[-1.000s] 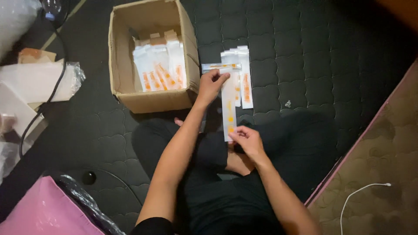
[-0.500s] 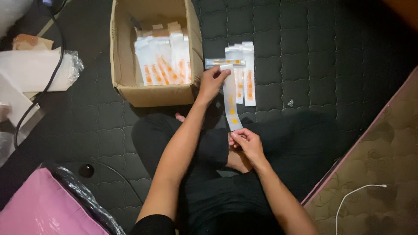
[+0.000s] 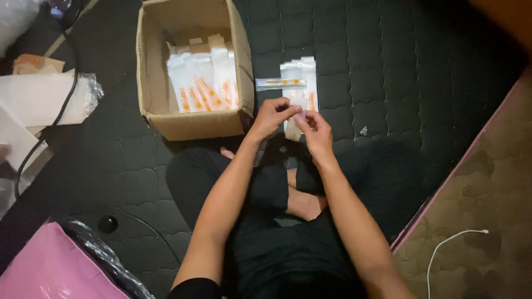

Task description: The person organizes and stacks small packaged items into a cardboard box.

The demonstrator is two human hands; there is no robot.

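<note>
My left hand (image 3: pixel 271 117) and my right hand (image 3: pixel 317 130) meet over a long white packet with orange print (image 3: pixel 292 126), both pinching it just above the dark quilted mat (image 3: pixel 388 66). Beyond the hands lies a small stack of the same white packets (image 3: pixel 302 75), with one clear packet (image 3: pixel 280 83) lying crosswise on top. Left of the hands stands an open cardboard box (image 3: pixel 194 124) holding several more white and orange packets (image 3: pixel 202 83) upright. My crossed legs in dark clothes (image 3: pixel 266 188) are below the hands.
A pink bag (image 3: pixel 50 266) with dark plastic wrap sits at the bottom left. Clear plastic bags and paper (image 3: pixel 44 97) lie at the left, with a black cable (image 3: pixel 61 111) across them. A brown patterned floor (image 3: pixel 487 182) with a white cable (image 3: pixel 449 243) borders the mat on the right.
My right hand has moved up from my lap to meet my left hand. The long packet, held out lengthwise before, is now gathered between both hands near the stack.
</note>
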